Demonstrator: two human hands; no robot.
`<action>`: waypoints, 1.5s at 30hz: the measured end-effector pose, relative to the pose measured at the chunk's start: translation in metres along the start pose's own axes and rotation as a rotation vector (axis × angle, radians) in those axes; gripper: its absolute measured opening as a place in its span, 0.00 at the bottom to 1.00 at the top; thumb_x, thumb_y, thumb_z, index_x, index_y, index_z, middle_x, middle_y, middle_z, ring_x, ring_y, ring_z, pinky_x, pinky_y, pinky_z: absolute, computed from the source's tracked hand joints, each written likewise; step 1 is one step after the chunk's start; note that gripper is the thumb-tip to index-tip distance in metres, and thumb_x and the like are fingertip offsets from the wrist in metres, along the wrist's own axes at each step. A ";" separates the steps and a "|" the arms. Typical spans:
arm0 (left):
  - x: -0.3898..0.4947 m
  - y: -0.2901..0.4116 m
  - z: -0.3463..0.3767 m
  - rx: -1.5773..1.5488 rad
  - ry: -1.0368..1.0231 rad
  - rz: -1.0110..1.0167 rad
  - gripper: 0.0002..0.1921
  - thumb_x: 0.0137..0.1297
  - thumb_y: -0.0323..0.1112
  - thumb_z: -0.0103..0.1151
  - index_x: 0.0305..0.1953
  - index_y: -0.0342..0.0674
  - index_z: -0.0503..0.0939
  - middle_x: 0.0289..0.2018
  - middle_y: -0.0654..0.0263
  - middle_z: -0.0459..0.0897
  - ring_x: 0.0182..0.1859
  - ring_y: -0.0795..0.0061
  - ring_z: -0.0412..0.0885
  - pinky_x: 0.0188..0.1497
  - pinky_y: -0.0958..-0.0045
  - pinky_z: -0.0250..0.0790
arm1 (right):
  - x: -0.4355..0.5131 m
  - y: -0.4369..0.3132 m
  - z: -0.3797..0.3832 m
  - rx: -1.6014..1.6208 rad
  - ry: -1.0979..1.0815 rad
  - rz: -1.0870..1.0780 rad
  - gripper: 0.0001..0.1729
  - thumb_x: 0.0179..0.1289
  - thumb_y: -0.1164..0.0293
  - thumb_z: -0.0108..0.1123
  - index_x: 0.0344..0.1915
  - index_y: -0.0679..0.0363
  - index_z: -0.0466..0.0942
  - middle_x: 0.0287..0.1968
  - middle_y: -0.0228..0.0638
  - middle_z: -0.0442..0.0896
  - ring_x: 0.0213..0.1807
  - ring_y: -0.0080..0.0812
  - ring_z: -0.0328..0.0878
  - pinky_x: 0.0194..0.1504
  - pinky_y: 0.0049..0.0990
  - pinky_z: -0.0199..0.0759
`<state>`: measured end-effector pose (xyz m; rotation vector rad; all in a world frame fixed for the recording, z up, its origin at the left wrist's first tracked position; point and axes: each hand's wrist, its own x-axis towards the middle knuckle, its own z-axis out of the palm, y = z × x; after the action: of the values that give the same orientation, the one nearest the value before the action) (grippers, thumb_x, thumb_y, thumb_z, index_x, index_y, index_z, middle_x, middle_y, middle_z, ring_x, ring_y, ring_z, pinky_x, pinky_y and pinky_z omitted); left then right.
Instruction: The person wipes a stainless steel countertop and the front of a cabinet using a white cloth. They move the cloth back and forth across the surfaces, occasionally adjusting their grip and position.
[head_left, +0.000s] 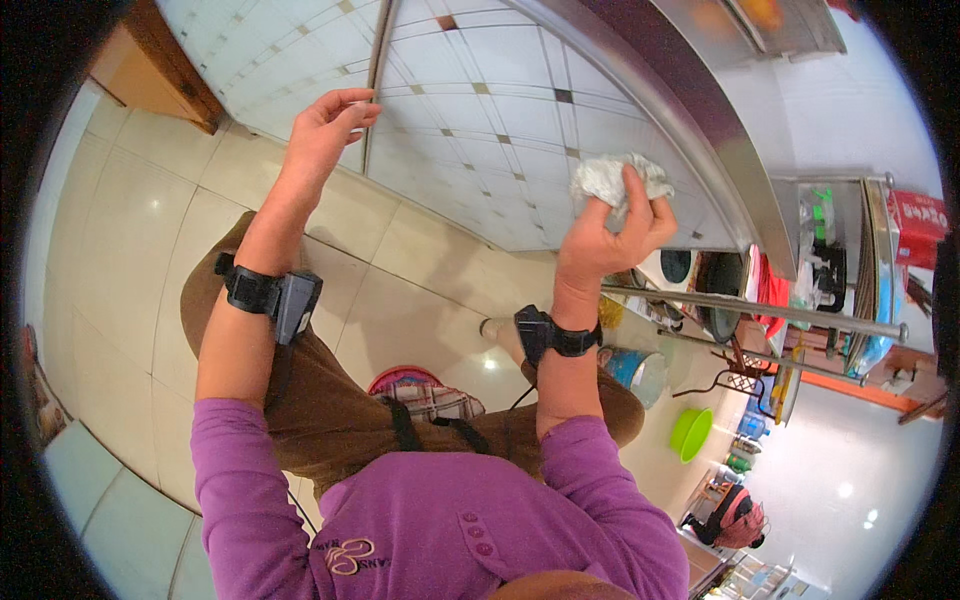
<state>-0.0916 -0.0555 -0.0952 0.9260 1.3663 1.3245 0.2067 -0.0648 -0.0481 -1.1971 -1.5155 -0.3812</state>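
Note:
My right hand (626, 232) grips a crumpled white cloth or wad of paper (619, 178) between thumb and fingers, against or just in front of a white cabinet door with a grid pattern (480, 127). Which of the two, touching or apart, cannot be told. My left hand (330, 124) is raised near the metal edge between two door panels, its fingers slightly curled and apart, holding nothing. A black band with a small device sits on each forearm.
A metal rack (757, 304) with pans and bags stands at the right. Beyond it are a blue bucket (634, 375) and a green basin (691, 435). A red-rimmed basin with checked cloth (427, 394) lies below me. A wooden door or panel (154, 67) is at the upper left.

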 end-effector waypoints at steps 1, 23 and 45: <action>0.000 0.000 -0.001 -0.002 0.003 0.007 0.18 0.70 0.40 0.53 0.56 0.39 0.78 0.48 0.63 0.85 0.53 0.76 0.80 0.58 0.71 0.68 | 0.003 -0.013 0.011 0.031 -0.023 -0.009 0.24 0.48 0.87 0.58 0.46 0.59 0.85 0.45 0.37 0.69 0.46 0.35 0.72 0.48 0.30 0.70; -0.028 0.001 -0.040 -0.026 0.213 0.010 0.18 0.67 0.37 0.54 0.54 0.36 0.79 0.45 0.62 0.86 0.49 0.78 0.80 0.55 0.74 0.69 | -0.220 -0.029 0.194 0.120 -0.569 -0.191 0.16 0.54 0.77 0.68 0.44 0.51 0.85 0.40 0.29 0.78 0.38 0.37 0.79 0.37 0.34 0.76; -0.056 0.009 0.024 -0.642 -0.621 -0.204 0.44 0.65 0.72 0.46 0.66 0.35 0.67 0.60 0.58 0.75 0.62 0.68 0.72 0.66 0.62 0.65 | -0.043 -0.073 0.037 1.467 -0.561 1.268 0.14 0.67 0.78 0.52 0.53 0.61 0.72 0.50 0.36 0.79 0.52 0.30 0.78 0.51 0.33 0.77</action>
<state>-0.0563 -0.1028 -0.0764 0.6439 0.4878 1.0822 0.1201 -0.0883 -0.0722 -0.7317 -0.7167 1.7156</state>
